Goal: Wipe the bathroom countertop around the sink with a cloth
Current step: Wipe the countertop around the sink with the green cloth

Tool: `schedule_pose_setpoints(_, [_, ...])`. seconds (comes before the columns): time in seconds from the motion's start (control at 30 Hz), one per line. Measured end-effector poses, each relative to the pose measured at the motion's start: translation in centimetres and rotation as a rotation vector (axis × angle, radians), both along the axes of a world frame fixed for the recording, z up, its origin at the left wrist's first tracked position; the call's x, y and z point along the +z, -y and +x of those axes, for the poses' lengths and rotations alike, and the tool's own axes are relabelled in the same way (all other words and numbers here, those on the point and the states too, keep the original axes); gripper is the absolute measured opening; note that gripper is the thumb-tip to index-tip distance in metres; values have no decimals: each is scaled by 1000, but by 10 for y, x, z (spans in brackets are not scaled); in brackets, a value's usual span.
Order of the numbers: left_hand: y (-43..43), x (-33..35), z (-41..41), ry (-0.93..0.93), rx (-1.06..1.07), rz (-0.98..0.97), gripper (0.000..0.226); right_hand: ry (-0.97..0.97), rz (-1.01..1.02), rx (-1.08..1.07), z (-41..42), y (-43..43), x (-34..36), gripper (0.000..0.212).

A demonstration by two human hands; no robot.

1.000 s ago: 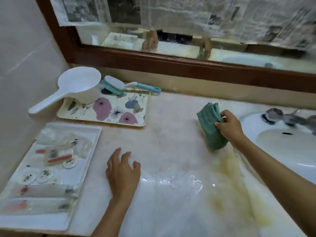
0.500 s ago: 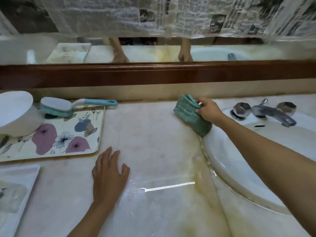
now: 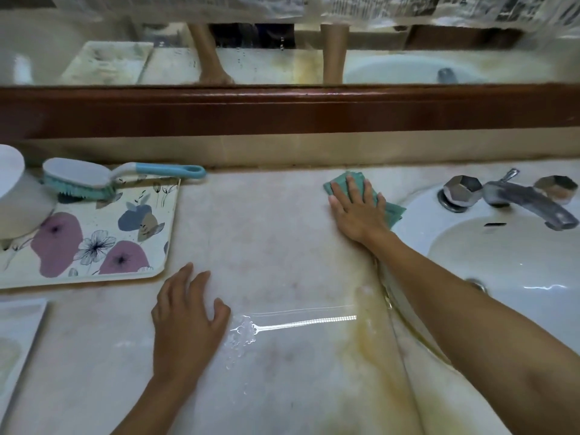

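At the far left a floral tray (image 3: 150, 274) carries a white bowl (image 3: 12, 189) and a brush (image 3: 78, 177). The corner of a white tray (image 3: 22, 324) lies nearer me.

My left grip (image 3: 185, 321) rests flat on the table (image 3: 276, 240), fingers apart and holding nothing, bracing me. Just right of it are water beads (image 3: 241, 334), and further right a yellow stain (image 3: 367, 340) runs along the rim of the sink (image 3: 502, 271).

My right grip (image 3: 357, 211) is spread flat, fingers straight, pressing the green cloth (image 3: 394, 211) onto the table at the back, just left of the sink. It clamps nothing; the cloth's edges show past my fingertips and the outer side of my palm.

I judge the wiping is under way at the back corner, with most of the table left to do. Next I should draw the cloth toward me along the rim with firm pressure through the stain. Then I sweep left over the beads and lift my left grip out of the way.

The table is pale, glossy stone and mirrors a strip light. Behind it stands a wood-framed mirror (image 3: 282, 108) with newspaper along its top. The tap (image 3: 527, 202) sits at the sink's back.
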State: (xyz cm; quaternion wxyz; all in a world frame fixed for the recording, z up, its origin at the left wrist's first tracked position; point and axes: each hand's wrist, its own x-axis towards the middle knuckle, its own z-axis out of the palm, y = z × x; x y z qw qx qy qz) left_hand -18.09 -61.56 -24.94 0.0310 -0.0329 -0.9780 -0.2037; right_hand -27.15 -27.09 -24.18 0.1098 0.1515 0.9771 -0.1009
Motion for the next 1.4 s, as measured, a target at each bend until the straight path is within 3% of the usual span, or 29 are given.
schedule_pose_setpoints(0.1, [1,-1,0,-4,-5,1,56,-11,-26,35,25,24,0,55])
schedule_pose_setpoints(0.23, [2,-3,1,-12,-21,-1,54,-48,-46,232,88,51,3,59])
schedule_pose_setpoints(0.37, [2,-3,0,-16,-19,8,54,-70,-163,344,130,50,7,48])
schedule_pose_setpoints(0.5, [1,-3,0,-26,-27,1,52,-96,-35,198,88,50,0,48])
schedule_pose_setpoints(0.63, [3,-5,-1,-29,-35,-16,52,-77,-44,48,52,75,-2,50])
schedule_pose_setpoints(0.77, [4,-5,-1,-14,-47,1,53,-73,-64,241,94,111,-3,50])
schedule_pose_setpoints(0.9, [6,-5,-1,7,-50,60,49,-80,-93,571,171,124,0,47])
schedule_pose_setpoints(1.0, [14,-1,3,33,-68,223,42,-57,-122,738,199,91,6,48])
schedule_pose_setpoints(1.07, [24,7,17,44,-95,361,35,-66,-90,695,198,74,5,48])
schedule_pose_setpoints(1.13, [42,13,44,22,-92,378,33,-84,-49,537,180,75,2,48])
schedule_pose_setpoints(1.27, [88,11,96,-49,0,238,37,-75,-5,240,126,109,-1,48])
schedule_pose_setpoints(1.4, [117,4,112,-2,20,96,45,-59,-34,298,118,167,2,51])
